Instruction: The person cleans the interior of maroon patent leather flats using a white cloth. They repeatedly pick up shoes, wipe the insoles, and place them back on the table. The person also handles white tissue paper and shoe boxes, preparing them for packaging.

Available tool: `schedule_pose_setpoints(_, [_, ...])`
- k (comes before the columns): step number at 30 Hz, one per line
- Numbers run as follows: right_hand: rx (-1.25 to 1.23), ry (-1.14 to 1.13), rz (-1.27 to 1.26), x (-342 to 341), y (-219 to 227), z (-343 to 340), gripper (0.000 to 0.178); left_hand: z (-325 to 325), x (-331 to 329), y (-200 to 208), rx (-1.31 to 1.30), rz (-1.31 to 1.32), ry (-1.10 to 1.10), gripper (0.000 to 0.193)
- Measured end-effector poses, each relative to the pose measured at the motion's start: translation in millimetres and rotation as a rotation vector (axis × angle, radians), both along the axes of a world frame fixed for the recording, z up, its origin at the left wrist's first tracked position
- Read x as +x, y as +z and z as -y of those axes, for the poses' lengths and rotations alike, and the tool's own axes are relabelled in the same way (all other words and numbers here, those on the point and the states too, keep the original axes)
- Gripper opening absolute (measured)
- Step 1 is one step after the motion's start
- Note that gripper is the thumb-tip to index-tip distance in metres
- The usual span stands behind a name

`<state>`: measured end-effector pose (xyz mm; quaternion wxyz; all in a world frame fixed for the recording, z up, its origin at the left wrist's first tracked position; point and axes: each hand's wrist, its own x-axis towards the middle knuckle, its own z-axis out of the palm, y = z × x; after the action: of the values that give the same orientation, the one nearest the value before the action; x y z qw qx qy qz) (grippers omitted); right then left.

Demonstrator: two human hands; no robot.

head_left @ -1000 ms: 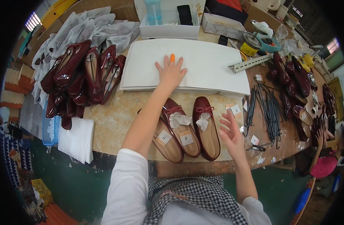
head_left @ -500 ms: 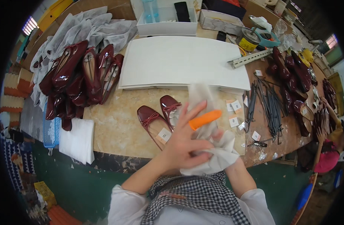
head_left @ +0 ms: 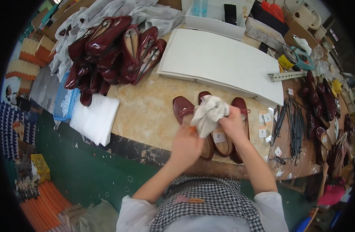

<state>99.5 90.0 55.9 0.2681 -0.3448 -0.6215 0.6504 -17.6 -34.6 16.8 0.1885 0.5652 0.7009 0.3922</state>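
Note:
Over the near part of the table, my right hand (head_left: 232,124) grips a crumpled wad of off-white tissue paper (head_left: 209,118). My left hand (head_left: 186,144) has its fingers curled in at the wad's lower left side, partly blurred, with an orange finger cover (head_left: 193,128) showing at the fingertips. Under and around the hands lie dark red patent ballet flats with small bows. The left shoe (head_left: 182,106) and the right shoe (head_left: 239,103) show their toes. Between them, a middle shoe (head_left: 222,149) is partly covered by the paper and carries a small white label (head_left: 219,137).
Stacked white sheets (head_left: 224,62) lie behind the shoes. Dark red shoes (head_left: 115,50) are heaped at the left, above folded white sheets (head_left: 94,118) and a blue basket (head_left: 65,102). Black thin rods (head_left: 295,123) and more shoes (head_left: 320,96) lie right. A co-worker's hand (head_left: 342,143) shows at far right.
The tissue paper, loosely spread between my hands before, is now squeezed into a wad. My right hand has come out from behind it. The view has shifted, and three shoes now show.

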Motion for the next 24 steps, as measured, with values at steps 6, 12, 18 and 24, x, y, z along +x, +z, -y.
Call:
schedule_pose_setpoints(6, [1.223,0.325,0.582,-40.4,-66.2,10.1,0.027,26.7,42.2,-9.8,-0.058,-0.503,-0.174,0.043])
schedule_pose_setpoints(12, [0.763,0.485,0.272,-37.2,-44.4,-5.0,0.044,31.3,39.0,-14.1,-0.102,-0.507,-0.166,0.047])
schedule_pose_setpoints(18, [1.151,0.122,0.467,-68.9,-72.5,-14.9,0.057,26.7,40.5,-15.5,-0.092,-0.565,-0.203,0.052])
schedule_pose_setpoints(24, [0.036,0.285,-0.247,-3.3,-8.1,-2.3,0.046,35.3,-2.3,39.6,0.137,0.761,-0.082,0.074])
